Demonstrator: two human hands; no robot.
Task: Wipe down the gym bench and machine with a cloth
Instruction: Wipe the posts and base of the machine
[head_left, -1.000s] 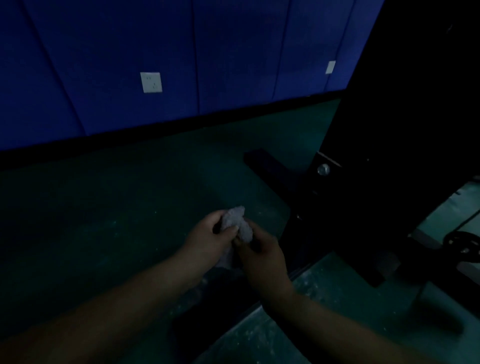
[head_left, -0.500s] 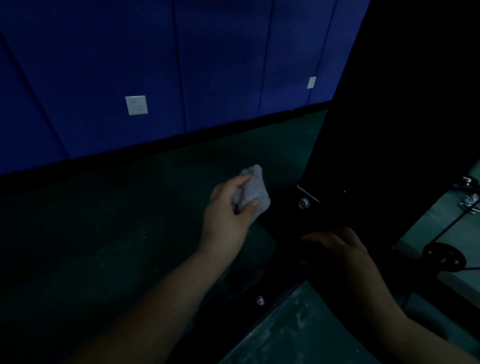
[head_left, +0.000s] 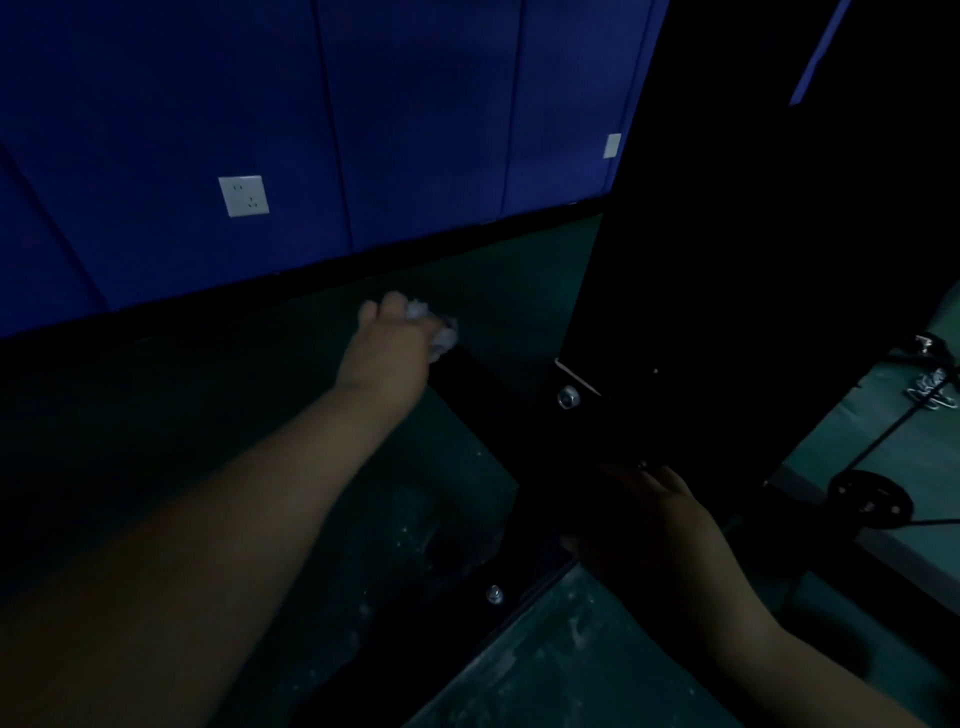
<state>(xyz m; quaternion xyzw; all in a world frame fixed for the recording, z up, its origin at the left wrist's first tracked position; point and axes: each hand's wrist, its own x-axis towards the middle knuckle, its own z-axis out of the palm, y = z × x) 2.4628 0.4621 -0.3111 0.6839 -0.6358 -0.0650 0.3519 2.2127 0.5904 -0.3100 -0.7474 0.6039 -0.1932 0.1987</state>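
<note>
Head view, very dim. Left hand (head_left: 387, 345) has its fingers curled tight round a bunched pale cloth (head_left: 439, 330); the cloth sticks out past the knuckles on the far side and sits at the far end of a black base bar (head_left: 483, 384) of the machine (head_left: 753, 260), touching it or just above it, can't tell which. Left arm is stretched out long from the lower left edge of view, wrist roughly straight, back of hand up.

Right hand (head_left: 654, 525) is in deep shadow, resting on the dark frame where the base bar meets the upright. Fingers look fairly flat and spread, not wrapped round anything, though the dimness makes this uncertain. Right forearm comes in from the lower right corner.

Two bright bolts show on the frame, one (head_left: 568, 397) near the foot of the upright, one (head_left: 494, 593) nearer the person. Green floor (head_left: 208, 415), blue wall (head_left: 415, 130) with a white socket (head_left: 243, 196) behind.
</note>
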